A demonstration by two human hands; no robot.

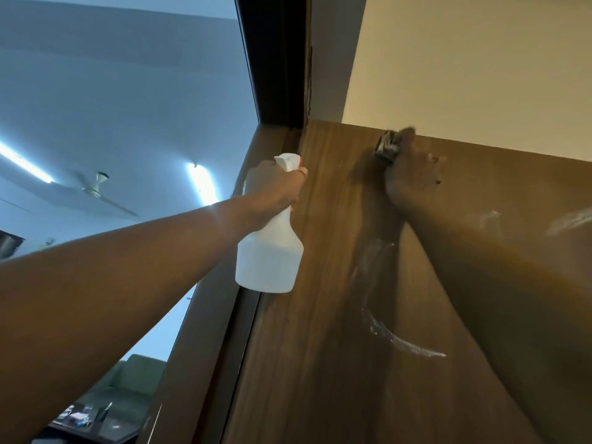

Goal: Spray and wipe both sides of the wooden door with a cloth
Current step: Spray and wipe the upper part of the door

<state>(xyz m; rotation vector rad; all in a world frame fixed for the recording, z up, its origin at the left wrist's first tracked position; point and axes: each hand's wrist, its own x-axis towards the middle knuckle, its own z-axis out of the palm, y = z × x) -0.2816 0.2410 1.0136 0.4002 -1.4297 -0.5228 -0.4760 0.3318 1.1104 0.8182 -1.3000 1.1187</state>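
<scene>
Head view, tilted steeply up: I see the wooden door filling the right half of the frame, its top edge running from the frame corner off to the right under the pale wall. My left hand is clenched around the neck of the white spray bottle, a finger over the trigger, nozzle close to the door's hinge-side edge and just short of its face. My right hand is up near the top edge, pressed flat to the wood, gripping a dark cloth that shows only as a blurred wad above the fingers.

The relation that matters: the door's long axis runs downward and toward me from the cloth, so nearly all the unwiped face lies below the right hand. Wet streaks shine on the wood lower down, well below the cloth and to the right of the bottle. The right hand is the nearer one to them, with the forearm already lying along the panel; I judge the next stroke wants to pull the cloth down the grain through that wet patch. This is one face only; the other side is not visible from here.
</scene>
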